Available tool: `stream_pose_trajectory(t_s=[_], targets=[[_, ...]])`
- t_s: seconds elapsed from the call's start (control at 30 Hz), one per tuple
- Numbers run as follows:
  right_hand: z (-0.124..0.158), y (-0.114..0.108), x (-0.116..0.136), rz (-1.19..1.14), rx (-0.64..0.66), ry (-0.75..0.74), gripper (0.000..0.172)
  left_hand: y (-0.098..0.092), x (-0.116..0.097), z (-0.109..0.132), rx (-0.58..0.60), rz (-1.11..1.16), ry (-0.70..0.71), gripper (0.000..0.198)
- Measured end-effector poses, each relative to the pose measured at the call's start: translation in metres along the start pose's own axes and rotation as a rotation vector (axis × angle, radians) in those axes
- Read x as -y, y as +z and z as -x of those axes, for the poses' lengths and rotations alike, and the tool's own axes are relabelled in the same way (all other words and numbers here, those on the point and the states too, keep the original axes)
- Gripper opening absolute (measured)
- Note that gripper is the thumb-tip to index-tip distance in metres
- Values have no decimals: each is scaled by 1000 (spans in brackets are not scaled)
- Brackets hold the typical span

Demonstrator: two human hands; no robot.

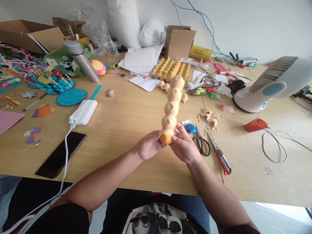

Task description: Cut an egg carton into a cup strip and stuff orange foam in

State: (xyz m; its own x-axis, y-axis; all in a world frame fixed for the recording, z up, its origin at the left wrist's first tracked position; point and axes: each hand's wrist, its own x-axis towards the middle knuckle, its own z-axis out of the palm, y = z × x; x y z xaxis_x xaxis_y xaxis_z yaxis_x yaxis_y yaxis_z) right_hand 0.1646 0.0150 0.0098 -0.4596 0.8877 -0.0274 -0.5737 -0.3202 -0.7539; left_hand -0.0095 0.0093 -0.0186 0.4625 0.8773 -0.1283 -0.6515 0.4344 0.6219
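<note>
Between both hands, above the table, is a strip of egg carton [171,104], a row of several rounded pulp cups. Its near end is orange and the rest pale tan; the far end points away from me. My left hand [151,144] grips the near end from the left, thumb on the orange cup. From the right, my right hand [184,144] holds the same end with its thumb and fingers. Just right of that hand lie black-handled scissors [202,144], a red utility knife [220,156] and a small blue item [190,128] in clear packaging.
Yellow egg trays [170,69] lie behind the strip, with carton scraps [211,117] to the right. A white fan [268,86] and an orange cup [255,124] stand farther right. On the left are a phone [60,155], a power bank [84,112] and a steel bottle [83,61].
</note>
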Motion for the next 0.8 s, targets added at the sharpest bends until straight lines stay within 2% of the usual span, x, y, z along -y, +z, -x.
stream_pose_trajectory(t_s=[0.2, 0.53, 0.8], targets=[[0, -4, 0, -12, 21, 2, 51, -1, 2, 0, -31, 15, -7, 37], [-2, -4, -6, -44, -45, -18, 50, -3, 3, -3, -65, 11, 10, 36], [0, 4, -11, -69, -91, -80, 51, -4, 4, -3, -83, 9, 4, 37]])
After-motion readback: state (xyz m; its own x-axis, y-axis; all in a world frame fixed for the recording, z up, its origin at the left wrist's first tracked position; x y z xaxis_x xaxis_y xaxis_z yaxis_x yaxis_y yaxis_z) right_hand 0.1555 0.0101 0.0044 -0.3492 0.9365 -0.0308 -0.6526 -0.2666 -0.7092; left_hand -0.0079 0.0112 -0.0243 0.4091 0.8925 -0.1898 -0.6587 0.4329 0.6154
